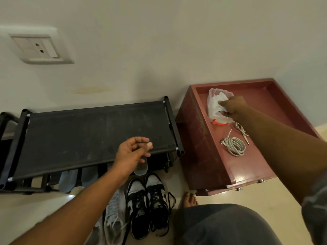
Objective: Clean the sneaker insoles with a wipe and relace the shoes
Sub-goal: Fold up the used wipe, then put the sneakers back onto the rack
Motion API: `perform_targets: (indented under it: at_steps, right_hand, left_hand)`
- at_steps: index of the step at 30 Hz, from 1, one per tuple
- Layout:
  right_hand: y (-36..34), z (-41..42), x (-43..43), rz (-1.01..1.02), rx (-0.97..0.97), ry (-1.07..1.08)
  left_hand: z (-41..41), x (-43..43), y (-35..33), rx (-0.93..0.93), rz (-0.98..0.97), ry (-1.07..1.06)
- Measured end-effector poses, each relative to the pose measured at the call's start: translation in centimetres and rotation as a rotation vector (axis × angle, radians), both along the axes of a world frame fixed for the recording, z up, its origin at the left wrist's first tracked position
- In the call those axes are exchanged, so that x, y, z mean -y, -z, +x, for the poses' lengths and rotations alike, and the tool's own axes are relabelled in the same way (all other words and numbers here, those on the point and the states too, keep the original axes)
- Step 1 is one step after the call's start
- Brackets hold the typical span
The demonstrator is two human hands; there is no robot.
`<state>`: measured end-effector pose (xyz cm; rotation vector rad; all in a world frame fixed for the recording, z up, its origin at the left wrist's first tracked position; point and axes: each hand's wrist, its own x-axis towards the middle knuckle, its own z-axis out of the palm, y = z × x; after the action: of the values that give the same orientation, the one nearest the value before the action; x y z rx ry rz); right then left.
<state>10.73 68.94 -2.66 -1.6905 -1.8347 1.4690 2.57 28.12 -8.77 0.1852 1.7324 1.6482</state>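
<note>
Left grip (pixel 134 151) is pinching an insole (pixel 141 167); right grip (pixel 231 107) is clamping on a wipe (pixel 216 105).
The insole is hanging past the rack's (pixel 88 129) front edge, above the sneakers (pixel 146 206). It is looking thin, light and bendy, so an end pinch probably suffices. The wipe is sitting in its pack (pixel 219 121) near the bench's (pixel 203 147) far left corner, soft and likely damp: a loose fold suits.

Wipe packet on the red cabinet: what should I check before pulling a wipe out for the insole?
1. Right hand pinches the wipe: ok.
2. Wipe free of the wipe packet: not ok, it sits inside.
3. Wipe packet pinned down for the pull: not ok, nothing holds it.
4. Left hand grips the insole: ok.
5. Insole's dirty side: cannot tell.
6. Coiled laces apart from the wipe packet: ok.
</note>
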Motion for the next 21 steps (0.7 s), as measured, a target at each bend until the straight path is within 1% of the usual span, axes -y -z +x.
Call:
perform_targets:
  at_steps: [3,8,10,15,18,21]
  right_hand:
    - [0.4,0.0,-0.2,0.067,0.132,-0.121]
    - [0.0,0.9,-0.3,0.450,0.543,-0.398]
    - [-0.1,1.4,-0.2,0.559,0.615,-0.453]
    - [-0.6,2.1,0.6,0.688,0.650,-0.479]
    - [-1.0,2.8,1.0,0.777,0.657,-0.483]
    - [-1.9,3.8,1.4,0.845,0.662,-0.518]
  left_hand:
    - [0.1,-0.7,-0.6,-0.002,0.014,0.029]
    - [1.2,-2.3,-1.4,-0.005,0.012,0.069]
    - [1.7,-2.8,-1.5,-0.009,0.000,0.079]
    - [3.4,-5.1,-1.7,-0.049,-0.053,0.064]
    - [4.0,-8.7,-2.5,-0.115,-0.057,0.080]
    - [3.9,-13.1,-3.8,-0.220,-0.059,0.105]
